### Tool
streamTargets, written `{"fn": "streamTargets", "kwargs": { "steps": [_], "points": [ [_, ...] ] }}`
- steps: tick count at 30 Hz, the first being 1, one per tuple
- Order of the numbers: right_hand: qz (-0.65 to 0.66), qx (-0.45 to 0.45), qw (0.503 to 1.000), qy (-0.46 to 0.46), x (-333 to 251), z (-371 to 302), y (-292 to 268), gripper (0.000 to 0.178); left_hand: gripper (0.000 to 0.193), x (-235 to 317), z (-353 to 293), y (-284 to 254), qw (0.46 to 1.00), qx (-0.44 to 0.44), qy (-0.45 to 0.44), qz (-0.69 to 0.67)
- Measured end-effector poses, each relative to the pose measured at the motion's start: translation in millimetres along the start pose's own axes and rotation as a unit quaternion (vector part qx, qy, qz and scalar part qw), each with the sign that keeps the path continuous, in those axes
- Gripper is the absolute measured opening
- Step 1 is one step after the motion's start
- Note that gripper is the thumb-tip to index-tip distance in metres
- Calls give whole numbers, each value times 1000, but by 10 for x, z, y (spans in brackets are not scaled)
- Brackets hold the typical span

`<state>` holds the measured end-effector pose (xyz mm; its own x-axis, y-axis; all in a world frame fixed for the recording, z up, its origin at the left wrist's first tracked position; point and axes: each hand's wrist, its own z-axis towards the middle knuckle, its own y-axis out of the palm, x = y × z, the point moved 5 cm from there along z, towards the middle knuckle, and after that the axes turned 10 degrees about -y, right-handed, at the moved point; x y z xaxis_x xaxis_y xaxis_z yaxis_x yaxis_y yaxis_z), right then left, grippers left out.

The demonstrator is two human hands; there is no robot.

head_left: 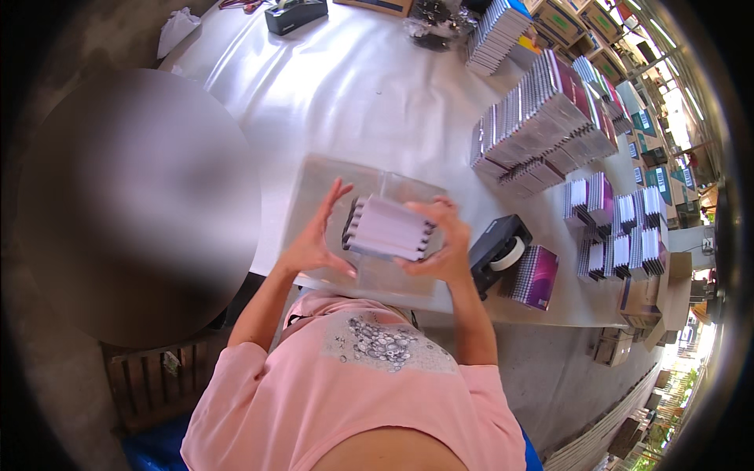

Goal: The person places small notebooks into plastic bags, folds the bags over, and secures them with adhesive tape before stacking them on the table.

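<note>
A small stack of spiral-bound notebooks (390,228), pale page edges showing and dark bindings at both ends, is in front of me over a clear plastic sheet or bag (314,184). My right hand (448,243) grips the stack's right end, fingers on the far side and thumb on the near side. On the left, my left hand (314,243) is spread open beside the stack, thumb and fingers apart from it. The sheet lies on the white-covered table (314,94). Whether the stack rests on the sheet or is slightly lifted, I cannot tell.
A black tape dispenser (495,251) and a purple notebook stack (540,279) sit right of my right hand. Wrapped notebook bundles (542,118) and smaller stacks (620,228) fill the right side. A large blurred grey round shape (141,212) covers the left.
</note>
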<state>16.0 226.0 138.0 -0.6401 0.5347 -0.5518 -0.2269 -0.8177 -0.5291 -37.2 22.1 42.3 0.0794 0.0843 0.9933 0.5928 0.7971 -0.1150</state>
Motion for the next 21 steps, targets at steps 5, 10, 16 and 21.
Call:
{"fn": "streamTargets", "kwargs": {
  "steps": [5, 10, 16, 21],
  "points": [
    [182, -47, 967, 171, 275, -661, 837, 82, 107, -596, -210, 144, 993, -3, -100, -59],
    [303, 92, 926, 205, 290, -897, 1162, 96, 104, -631, -252, 234, 999, 16, 40, 13],
    [228, 89, 946, 213, 354, -1099, 1226, 100, 96, -619, -272, 261, 999, 42, 6, -23],
    [212, 133, 952, 174, 332, -1013, 1195, 89, 73, -675, -162, 278, 998, 62, -26, 10]
  ]
}}
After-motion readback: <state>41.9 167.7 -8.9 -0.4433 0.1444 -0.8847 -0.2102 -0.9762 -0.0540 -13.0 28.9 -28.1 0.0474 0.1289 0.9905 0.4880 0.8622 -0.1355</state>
